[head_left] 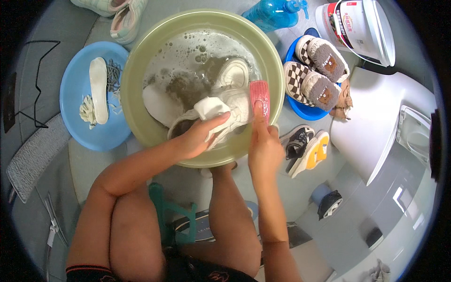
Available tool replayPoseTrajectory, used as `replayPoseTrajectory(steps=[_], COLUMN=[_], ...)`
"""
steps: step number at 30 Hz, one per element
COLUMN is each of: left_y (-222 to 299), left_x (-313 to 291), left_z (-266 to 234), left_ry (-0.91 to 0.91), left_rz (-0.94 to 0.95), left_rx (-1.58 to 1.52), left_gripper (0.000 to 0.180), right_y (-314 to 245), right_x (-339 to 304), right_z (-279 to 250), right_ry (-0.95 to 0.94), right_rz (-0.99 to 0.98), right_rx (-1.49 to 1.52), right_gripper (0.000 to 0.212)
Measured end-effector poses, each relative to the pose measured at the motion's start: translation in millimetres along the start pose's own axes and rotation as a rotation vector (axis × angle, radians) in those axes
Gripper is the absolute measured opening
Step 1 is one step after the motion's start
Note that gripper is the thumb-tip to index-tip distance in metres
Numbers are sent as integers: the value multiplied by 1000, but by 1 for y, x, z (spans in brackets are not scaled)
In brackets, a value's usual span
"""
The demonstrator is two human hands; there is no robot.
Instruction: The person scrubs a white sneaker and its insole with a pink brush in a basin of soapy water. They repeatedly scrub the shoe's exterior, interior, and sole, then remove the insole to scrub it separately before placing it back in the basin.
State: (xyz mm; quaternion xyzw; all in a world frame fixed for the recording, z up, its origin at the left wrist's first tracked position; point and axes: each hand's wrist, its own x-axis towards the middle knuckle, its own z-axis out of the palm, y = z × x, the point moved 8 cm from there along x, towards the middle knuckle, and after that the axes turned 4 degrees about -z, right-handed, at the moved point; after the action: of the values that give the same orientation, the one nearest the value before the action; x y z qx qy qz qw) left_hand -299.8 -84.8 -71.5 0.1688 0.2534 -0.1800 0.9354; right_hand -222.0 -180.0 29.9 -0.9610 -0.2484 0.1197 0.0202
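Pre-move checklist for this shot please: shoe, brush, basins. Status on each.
1. Left grip holding the white shoe: ok.
2. Right grip closed on the pink brush: ok.
3. Brush touching the shoe: cannot tell, overlap hides it.
4. Foamy water in the yellow-green basin: ok.
5. White insole out of the water, in the light-blue basin: ok.

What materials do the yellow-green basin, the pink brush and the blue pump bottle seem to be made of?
Yellow-green basin: probably plastic, smooth and softly shiny, with a rounded moulded rim.
Pink brush: likely glossy plastic; its ridged back catches light.
Blue pump bottle: apparently translucent plastic, though tint or liquid could give the colour.
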Motion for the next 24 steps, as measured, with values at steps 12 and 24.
replayPoseTrajectory(steps=[12,24], left_y=[-20,12], left_x=[2,-1], left_z=[-25,-29], left_ry=[94,210], left_rz=[-139,23], left_rx=[-64,78], left_gripper=[35,42], right_y=[-6,2], right_x=[0,-26], right_z=[10,0], right_ry=[76,50], right_rz=[-69,32], right_rx=[37,411], right_gripper=[68,50])
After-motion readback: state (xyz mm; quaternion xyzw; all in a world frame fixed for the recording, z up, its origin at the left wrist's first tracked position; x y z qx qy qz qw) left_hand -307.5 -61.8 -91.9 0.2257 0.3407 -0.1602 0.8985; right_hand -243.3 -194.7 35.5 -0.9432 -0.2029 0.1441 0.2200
